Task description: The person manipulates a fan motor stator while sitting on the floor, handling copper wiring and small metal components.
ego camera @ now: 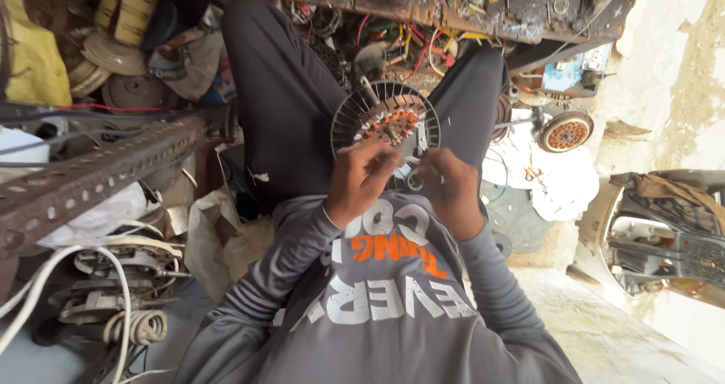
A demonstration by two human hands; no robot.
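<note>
On the person's lap, between dark-trousered knees, rests a round fan motor stator (385,120) with copper windings and a slotted metal rim. Left hand (362,178) curls its fingers together on the near edge; right hand (447,184) pinches something small beside it, too hidden to identify. Another wound stator (566,132) lies farther right.

Both hands (404,184) cover the near rim of the round motor stator (385,123), hiding their fingertips' grip.
</note>
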